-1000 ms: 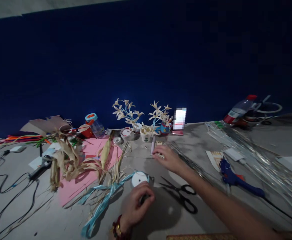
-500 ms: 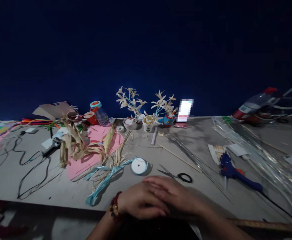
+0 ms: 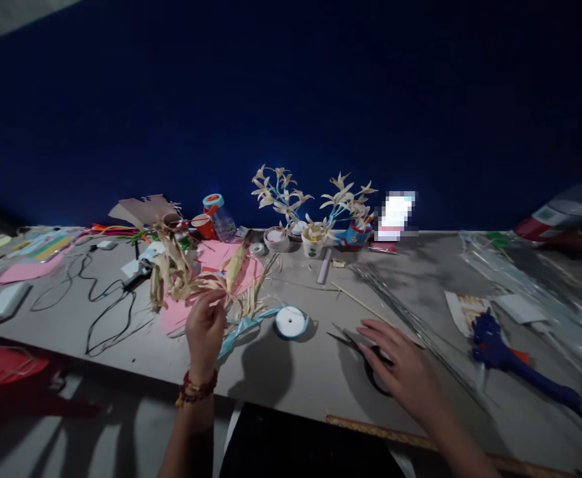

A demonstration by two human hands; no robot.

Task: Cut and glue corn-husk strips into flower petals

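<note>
My left hand [image 3: 205, 332] is closed, its fingers curled together beside the dried corn husk strips [image 3: 254, 299] and the light blue ribbon [image 3: 238, 330]. What its fingertips hold, if anything, is hidden. Over the scissors [image 3: 368, 362] hovers my right hand [image 3: 400, 365], its fingers stretched and apart; part of the black handles shows below it, and I cannot tell whether they touch. Between the hands lies a white ribbon spool [image 3: 291, 322]. A pale husk piece [image 3: 234, 265] rests on pink paper [image 3: 254, 269], with a bunch of crumpled husks [image 3: 174, 272] to its left.
Cream husk flowers on blue stems [image 3: 281, 192] stand at the back near a white cup [image 3: 313, 244]. A lit phone [image 3: 395, 216] leans beside them. Thin wires [image 3: 395, 302] and a blue glue gun [image 3: 515, 368] lie to the right. Black cables [image 3: 104, 295] loop at the left.
My hands were clasped together at the table edge and have come apart. The left has moved left toward the husks, the right over to the scissors. The view has shifted left.
</note>
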